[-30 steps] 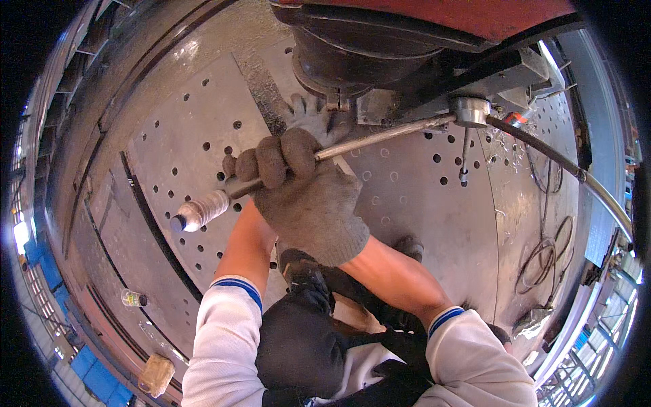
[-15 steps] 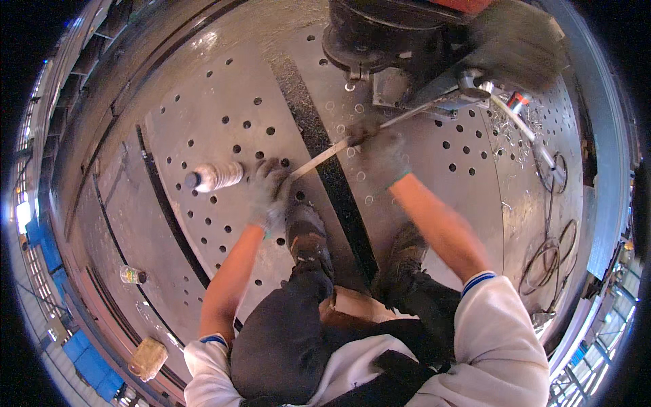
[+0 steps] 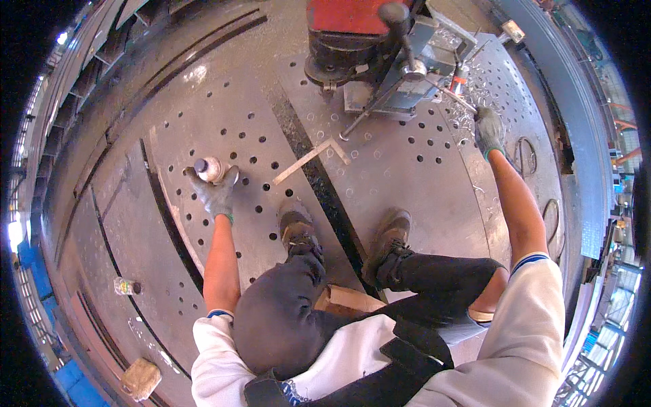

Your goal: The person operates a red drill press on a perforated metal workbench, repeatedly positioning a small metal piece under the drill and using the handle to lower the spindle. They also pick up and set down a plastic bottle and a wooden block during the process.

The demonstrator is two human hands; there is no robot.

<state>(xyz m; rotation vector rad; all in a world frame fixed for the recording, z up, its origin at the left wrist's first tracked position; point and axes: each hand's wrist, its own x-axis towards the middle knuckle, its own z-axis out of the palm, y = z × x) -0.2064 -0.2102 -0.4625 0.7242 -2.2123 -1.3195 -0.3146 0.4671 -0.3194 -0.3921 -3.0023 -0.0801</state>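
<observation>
**Left hand [image 3: 217, 197] at a bottle [image 3: 213, 169], right hand [image 3: 489, 131] clenched on a lever [image 3: 450, 93]**

Nearest are the white sleeves [image 3: 525, 319] and dark trousers [image 3: 281, 325] of the person, whose brown shoes [image 3: 388, 245] rest on a perforated metal plate [image 3: 420, 203]. A brown block [image 3: 349, 298] shows between the legs.

Beyond the shoes, to the left, the gloved left hand has its fingers on one side of the dark-capped bottle and its thumb on the other; whether this grip is fully closed, I cannot tell. The bottle is over the plate, among the drilled holes. Between the hands, well apart from both, an L-shaped square [image 3: 303, 163] lies across a dark slot [image 3: 325, 193] in the plate.

Farther right, the gloved right hand's grip is wrapped around the outer end of the lever. The lever runs to a round hub [image 3: 413, 70] on a red-topped machine [image 3: 349, 18]. Two more rods leave the hub, one ending in a black knob [image 3: 394, 13]. Curled shavings [image 3: 487, 91] are scattered near the right hand.
</observation>
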